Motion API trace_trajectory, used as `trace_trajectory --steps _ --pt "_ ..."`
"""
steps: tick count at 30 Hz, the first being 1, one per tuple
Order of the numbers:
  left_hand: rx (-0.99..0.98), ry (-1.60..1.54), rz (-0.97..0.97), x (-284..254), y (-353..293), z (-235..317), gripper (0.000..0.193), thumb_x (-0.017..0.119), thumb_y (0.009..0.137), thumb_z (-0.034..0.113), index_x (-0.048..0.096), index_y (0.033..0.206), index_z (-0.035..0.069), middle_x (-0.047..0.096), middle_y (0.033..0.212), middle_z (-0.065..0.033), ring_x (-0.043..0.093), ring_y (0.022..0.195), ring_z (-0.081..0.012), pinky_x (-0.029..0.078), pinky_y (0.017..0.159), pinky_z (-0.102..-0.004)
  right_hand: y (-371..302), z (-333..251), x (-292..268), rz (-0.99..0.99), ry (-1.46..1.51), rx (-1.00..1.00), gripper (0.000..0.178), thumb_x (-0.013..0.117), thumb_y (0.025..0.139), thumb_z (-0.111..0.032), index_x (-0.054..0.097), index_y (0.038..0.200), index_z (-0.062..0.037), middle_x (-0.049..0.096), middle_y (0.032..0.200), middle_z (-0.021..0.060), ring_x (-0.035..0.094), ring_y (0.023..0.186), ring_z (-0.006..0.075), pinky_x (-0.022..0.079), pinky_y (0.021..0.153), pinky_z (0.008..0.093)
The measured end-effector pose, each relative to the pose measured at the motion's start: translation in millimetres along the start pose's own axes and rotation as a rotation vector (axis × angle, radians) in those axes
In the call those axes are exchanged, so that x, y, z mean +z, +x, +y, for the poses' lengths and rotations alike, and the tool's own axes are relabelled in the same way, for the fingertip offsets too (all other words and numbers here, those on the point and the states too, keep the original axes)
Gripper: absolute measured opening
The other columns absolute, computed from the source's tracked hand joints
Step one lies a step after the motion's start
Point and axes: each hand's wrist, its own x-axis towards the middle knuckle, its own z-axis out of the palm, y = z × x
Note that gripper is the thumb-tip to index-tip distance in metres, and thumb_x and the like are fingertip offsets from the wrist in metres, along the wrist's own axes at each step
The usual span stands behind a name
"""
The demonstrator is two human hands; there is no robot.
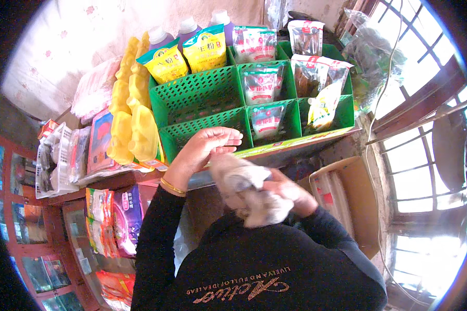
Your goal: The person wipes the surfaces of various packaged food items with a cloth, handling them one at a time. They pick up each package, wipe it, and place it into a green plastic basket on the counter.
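Beside the left hand (210,142): one off-white cloth (246,192), bunched in the right hand (285,191).
Left hand extended, nothing seen in it; blur hides any contact with the cloth. Cloth best gathered tight, no fold trailing. Beyond: one green compartment rack (192,93); back left, two yellow-and-green pouches (205,49); three purple, white-capped bottles (161,37) behind.

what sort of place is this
Probably a small grocery shop: a divided green crate holds bagged goods, including yellow packets, and more packaged goods sit lower down at the left.
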Motion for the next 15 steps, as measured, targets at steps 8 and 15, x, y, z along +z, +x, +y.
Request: trace_trajectory --steps 8,15 --pt "0.072 -0.181 0.045 33.5 69.4 -72.9 0.054 0.055 0.088 0.015 0.033 0.133 -0.007 0.053 0.125 -0.0161 0.053 0.113 -0.0211 0.044 0.095 -0.0362 -65.1 -52.6 -48.7 0.215 0.205 -0.224 0.065 0.074 0.071 -0.030 0.050 0.121 0.0047 0.062 0.109 0.0107 0.061 0.096 0.0188 0.049 0.086 0.0309" --pt "0.120 0.087 0.515 60.6 131.9 -105.6 0.059 0.060 0.085 0.006 0.029 0.134 -0.001 0.063 0.105 -0.0167 0.064 0.089 -0.0219 0.055 0.073 -0.0327 -67.3 -60.4 -105.4 0.301 0.128 -0.180 0.066 0.074 0.071 -0.029 0.049 0.122 0.0043 0.062 0.111 0.0108 0.060 0.098 0.0191 0.049 0.087 0.0316"
